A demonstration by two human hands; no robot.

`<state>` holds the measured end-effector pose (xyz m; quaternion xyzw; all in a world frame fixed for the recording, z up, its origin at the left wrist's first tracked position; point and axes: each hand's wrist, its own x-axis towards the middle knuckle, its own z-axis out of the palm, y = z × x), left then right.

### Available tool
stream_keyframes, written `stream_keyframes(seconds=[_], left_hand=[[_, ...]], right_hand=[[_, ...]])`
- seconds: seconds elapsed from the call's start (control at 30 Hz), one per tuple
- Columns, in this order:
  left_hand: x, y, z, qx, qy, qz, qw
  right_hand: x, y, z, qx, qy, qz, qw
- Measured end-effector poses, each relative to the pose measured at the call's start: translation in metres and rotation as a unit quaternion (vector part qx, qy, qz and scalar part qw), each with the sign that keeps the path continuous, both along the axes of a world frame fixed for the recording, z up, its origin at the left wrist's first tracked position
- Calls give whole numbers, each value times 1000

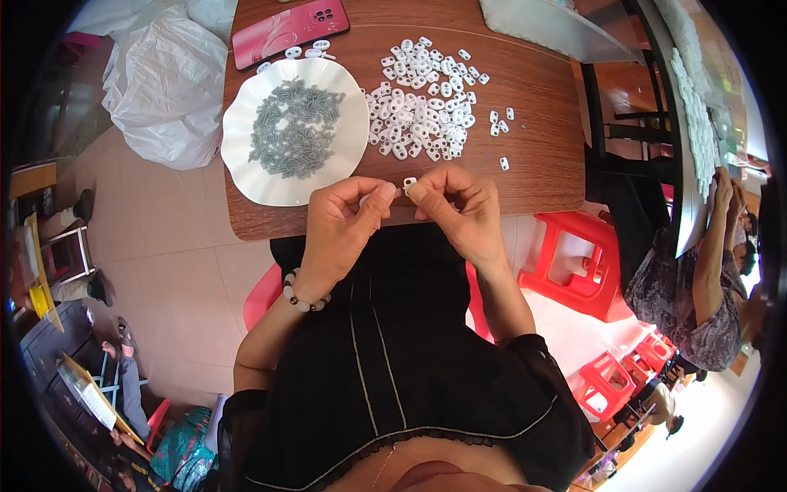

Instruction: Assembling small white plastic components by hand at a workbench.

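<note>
My right hand (pixel 463 215) pinches a small white plastic piece with a hole (pixel 409 182) between thumb and fingers, above the table's near edge. Close to it on the left, my left hand (pixel 346 228) is closed in a pinch. A tiny part shows at its fingertips, too small to name for sure. Left of the hands stands a white wavy-rimmed plate (pixel 238 156), heaped with small grey spring-like pieces (pixel 297 131). Beyond my hands lies a loose pile of white plastic pieces with holes (pixel 422 115). Several more are scattered right of it.
A pink phone (pixel 291 31) lies on the brown wooden table (pixel 541 107) at the far left, near a few white pieces. A white plastic bag (pixel 168 90) hangs beside the table. Red stools (pixel 578 262) stand to the right, where another person (pixel 693 287) works at a neighbouring table.
</note>
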<state>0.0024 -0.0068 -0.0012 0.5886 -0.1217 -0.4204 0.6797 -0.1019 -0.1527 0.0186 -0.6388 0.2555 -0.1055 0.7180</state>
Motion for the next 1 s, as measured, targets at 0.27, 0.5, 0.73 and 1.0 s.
stream_keyframes(seconds=[0.27, 0.5, 0.73, 1.0], left_hand=[[1, -1, 1, 5, -19, -2, 1000], [2, -1, 2, 16, -45, -1, 999], [0, -2, 6, 16, -85, 10, 996], [0, -2, 2, 7, -129, 14, 991]], right_hand=[[1, 0, 3, -47, 12, 11, 999], [0, 1, 2, -97, 26, 20, 995], [0, 3, 6, -132, 30, 28, 990], [-1, 3, 5, -111, 23, 24, 993]])
